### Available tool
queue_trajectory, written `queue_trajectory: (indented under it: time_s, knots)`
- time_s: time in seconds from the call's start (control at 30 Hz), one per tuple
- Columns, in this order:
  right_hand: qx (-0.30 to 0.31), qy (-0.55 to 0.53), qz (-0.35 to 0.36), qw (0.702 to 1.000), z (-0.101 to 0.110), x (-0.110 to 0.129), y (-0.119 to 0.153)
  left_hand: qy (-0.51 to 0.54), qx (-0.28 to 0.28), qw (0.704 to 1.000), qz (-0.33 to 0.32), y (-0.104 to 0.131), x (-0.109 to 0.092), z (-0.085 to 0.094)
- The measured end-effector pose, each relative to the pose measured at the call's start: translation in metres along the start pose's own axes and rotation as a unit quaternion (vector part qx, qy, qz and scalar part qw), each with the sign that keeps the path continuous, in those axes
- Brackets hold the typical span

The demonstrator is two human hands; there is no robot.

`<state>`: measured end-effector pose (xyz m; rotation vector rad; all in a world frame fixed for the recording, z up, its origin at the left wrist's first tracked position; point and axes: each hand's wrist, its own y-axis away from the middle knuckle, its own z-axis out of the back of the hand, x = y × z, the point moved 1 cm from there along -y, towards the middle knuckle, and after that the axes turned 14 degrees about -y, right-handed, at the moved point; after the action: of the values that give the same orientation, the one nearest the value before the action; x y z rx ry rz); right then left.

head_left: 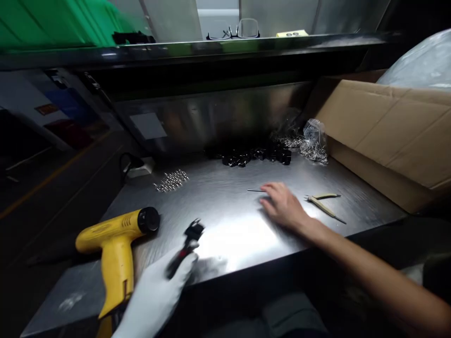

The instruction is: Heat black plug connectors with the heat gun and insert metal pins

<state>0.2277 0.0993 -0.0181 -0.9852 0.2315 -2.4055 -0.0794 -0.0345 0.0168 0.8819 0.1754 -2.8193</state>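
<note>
Two hands mid-bench: gloved left hand (155,293) clamped on black tool (185,249), bare right hand (283,206) flat, fingers apart, beside thin pin (256,190).

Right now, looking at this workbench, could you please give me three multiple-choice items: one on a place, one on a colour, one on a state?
1. Where does the heat gun lie on the metal bench?
A. near the left front edge
B. inside the cardboard box
C. on the upper shelf

2. What colour is the heat gun's body?
A. red
B. yellow
C. blue

3. What is the left hand doing?
A. resting flat and empty
B. holding a black tool
C. gripping the heat gun

Answers:
1 A: it lies by the left front edge, left of the gloved hand.
2 B: the body is yellow with a black nozzle.
3 B: the white-gloved hand grips a black tool; the bare right hand touches a thin metal pin.
</note>
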Motion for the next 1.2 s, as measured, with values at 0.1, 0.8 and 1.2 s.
queue_trajectory:
  time_s: [0.1, 0.8, 1.2]
  knots:
    - [0.005, 0.046, -0.041, 0.998, 0.009, -0.038, -0.020, 0.033, 0.110, 0.990, -0.085, -0.032, -0.024, -0.018]
    - [0.244, -0.327, -0.002, 0.913, -0.007, 0.022, 0.032, 0.116, 0.289, 0.935, 0.171, 0.066, 0.009, -0.058]
    - [0.289, -0.393, -0.031, 0.872, -0.011, 0.019, 0.024, 0.088, 0.334, 0.923, 0.172, 0.051, 0.012, -0.049]
